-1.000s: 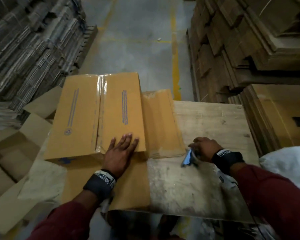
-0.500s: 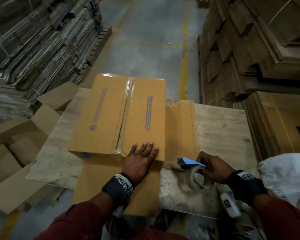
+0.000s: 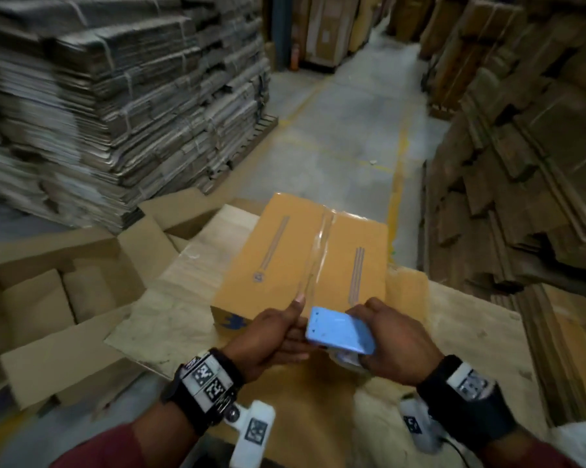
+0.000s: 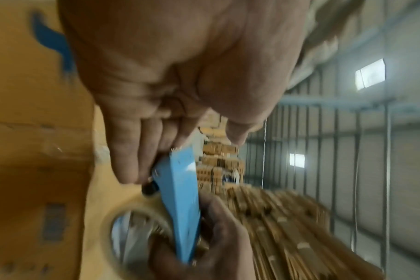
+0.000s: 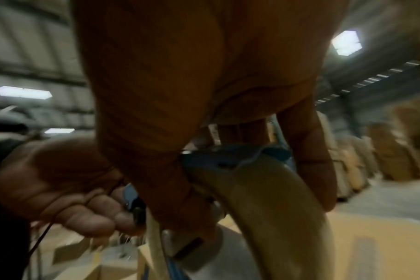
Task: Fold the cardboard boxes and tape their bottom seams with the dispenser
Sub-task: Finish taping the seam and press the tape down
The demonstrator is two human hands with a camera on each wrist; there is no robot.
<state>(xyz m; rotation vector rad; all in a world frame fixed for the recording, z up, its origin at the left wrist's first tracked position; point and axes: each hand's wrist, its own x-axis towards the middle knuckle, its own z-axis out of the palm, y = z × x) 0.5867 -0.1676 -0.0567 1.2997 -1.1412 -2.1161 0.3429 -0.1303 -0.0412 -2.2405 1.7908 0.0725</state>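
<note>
Gripping the blue dispenser [image 3: 340, 334], right hand [image 3: 391, 342]; left hand [image 3: 268, 336] seemingly pinching its front.

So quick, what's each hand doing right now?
Left hand: fingers curled at the front end of the dispenser, gripping it there.
Right hand: wrapped round the dispenser, holding it above the box.

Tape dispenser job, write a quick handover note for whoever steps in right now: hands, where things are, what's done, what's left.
Right hand grips the blue tape dispenser just above the box's near edge.
Left hand holds the dispenser's front end, thumb up; whether it pinches the tape end is unclear.
Folded cardboard box sits bottom-up on the wooden table.
Done: flaps folded, clear tape along the centre seam.
Left: check the near end of the seam, then the next box.
</note>
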